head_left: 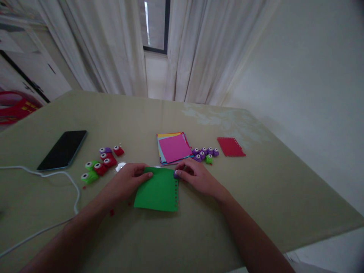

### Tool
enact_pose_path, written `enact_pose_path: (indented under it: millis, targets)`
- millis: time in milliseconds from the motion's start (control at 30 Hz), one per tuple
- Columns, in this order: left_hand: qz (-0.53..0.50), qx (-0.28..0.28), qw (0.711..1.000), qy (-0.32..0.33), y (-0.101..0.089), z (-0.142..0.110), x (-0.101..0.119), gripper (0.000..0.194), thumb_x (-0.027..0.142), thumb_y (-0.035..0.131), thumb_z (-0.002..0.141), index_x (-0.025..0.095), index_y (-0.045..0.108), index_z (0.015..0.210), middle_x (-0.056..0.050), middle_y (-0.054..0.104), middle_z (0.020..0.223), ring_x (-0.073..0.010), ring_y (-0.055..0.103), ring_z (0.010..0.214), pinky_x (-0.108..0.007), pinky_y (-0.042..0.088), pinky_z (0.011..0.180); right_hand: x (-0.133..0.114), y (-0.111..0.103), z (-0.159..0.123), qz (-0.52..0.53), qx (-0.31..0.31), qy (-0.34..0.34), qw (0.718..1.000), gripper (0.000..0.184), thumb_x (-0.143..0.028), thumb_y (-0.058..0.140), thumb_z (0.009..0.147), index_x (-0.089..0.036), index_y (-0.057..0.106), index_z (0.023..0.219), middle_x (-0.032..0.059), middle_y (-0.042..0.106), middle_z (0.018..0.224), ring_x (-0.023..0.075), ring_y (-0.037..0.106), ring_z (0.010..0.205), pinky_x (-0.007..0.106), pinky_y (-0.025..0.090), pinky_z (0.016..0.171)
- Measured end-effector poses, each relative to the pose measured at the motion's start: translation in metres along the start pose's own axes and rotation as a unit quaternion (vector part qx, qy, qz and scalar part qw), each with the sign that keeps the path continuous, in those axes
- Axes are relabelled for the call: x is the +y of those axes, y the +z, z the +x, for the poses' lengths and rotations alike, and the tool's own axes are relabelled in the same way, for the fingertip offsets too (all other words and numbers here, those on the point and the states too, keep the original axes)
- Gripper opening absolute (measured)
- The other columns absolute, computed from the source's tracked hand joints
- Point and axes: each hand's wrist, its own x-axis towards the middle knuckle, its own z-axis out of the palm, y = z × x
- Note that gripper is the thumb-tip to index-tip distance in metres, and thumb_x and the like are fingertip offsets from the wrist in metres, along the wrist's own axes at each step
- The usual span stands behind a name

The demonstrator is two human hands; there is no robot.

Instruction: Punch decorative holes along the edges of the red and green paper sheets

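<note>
A green sheet of paper (157, 191) with a row of small holes along its right edge is in front of me. My left hand (129, 180) pinches its upper left part, thumb on top. At the upper right corner, my right hand (196, 176) has thumb and fingers closed on a small purple piece (176, 174), which touches or overlaps the paper; its exact contact is hidden. Beyond the right hand sit several purple one-eyed pieces (202, 154) and a green one-eyed piece (209, 159). Red one-eyed pieces (108, 160) cluster left of my left hand with green and purple ones.
A stack of coloured paper (174, 148), pink on top, lies behind the green sheet. A red sheet (231, 146) with notched edges is to the right. A dark phone (63, 149) and a white cable (65, 173) are left. Red scraps (112, 212) dot the table.
</note>
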Motion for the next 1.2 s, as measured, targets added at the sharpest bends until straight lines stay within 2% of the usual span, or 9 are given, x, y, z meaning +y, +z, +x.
enact_pose_path:
  millis: [267,467,600,800,967,1200]
  targets:
    - [0.028,-0.006,0.999,0.028,0.000,0.004,-0.002,0.045,0.062,0.065,0.082,0.019,0.073,0.084,-0.005,0.074,0.078,-0.0256,0.065,0.072,-0.033,0.046,0.063,0.001,-0.004,0.002,-0.029,0.017,-0.017,0.999,0.012,-0.027,0.067,0.102,-0.018,0.074,0.105,0.0043,0.073,0.099,0.0163,0.063,0.082,0.028,0.048,0.075]
    - [-0.006,-0.001,1.000,0.030,0.000,0.001,0.002,0.040,0.060,0.069,0.080,0.020,0.075,0.083,-0.005,0.074,0.075,-0.0290,0.068,0.078,-0.034,0.047,0.065,-0.010,-0.017,0.006,-0.043,-0.029,0.067,0.996,0.017,-0.031,0.063,0.104,-0.018,0.071,0.097,0.0008,0.071,0.078,0.0150,0.066,0.065,0.027,0.048,0.065]
    - [0.008,0.005,0.999,0.035,0.001,0.002,0.001,0.039,0.059,0.069,0.078,0.020,0.075,0.082,-0.004,0.073,0.073,-0.0285,0.067,0.077,-0.034,0.046,0.066,-0.020,-0.022,0.011,-0.081,-0.068,0.092,0.990,0.019,-0.034,0.064,0.103,-0.019,0.073,0.099,0.0038,0.077,0.084,0.0167,0.070,0.068,0.027,0.050,0.064]
    - [0.002,-0.003,0.999,0.040,0.001,0.005,-0.002,0.038,0.059,0.069,0.076,0.021,0.073,0.079,-0.004,0.072,0.072,-0.0278,0.067,0.075,-0.032,0.044,0.064,-0.025,-0.023,0.019,-0.109,-0.094,0.117,0.983,0.019,-0.034,0.064,0.102,-0.018,0.074,0.099,0.0065,0.079,0.089,0.0188,0.073,0.072,0.029,0.055,0.067]
    - [-0.007,-0.007,0.999,0.050,0.002,0.006,-0.003,0.036,0.058,0.069,0.076,0.022,0.071,0.078,-0.004,0.073,0.074,-0.0280,0.068,0.077,-0.032,0.045,0.065,-0.025,-0.023,0.023,-0.103,-0.114,0.133,0.979,0.020,-0.034,0.064,0.101,-0.017,0.074,0.100,0.0055,0.078,0.082,0.0187,0.073,0.069,0.028,0.055,0.064]
    - [-0.026,-0.030,0.998,0.056,0.005,0.008,-0.007,0.038,0.058,0.068,0.077,0.021,0.071,0.085,-0.005,0.076,0.081,-0.0270,0.070,0.075,-0.033,0.048,0.066,-0.024,-0.022,0.027,-0.088,-0.119,0.154,0.977,0.014,-0.029,0.068,0.099,-0.017,0.074,0.099,0.0052,0.080,0.086,0.0165,0.073,0.068,0.025,0.056,0.063]
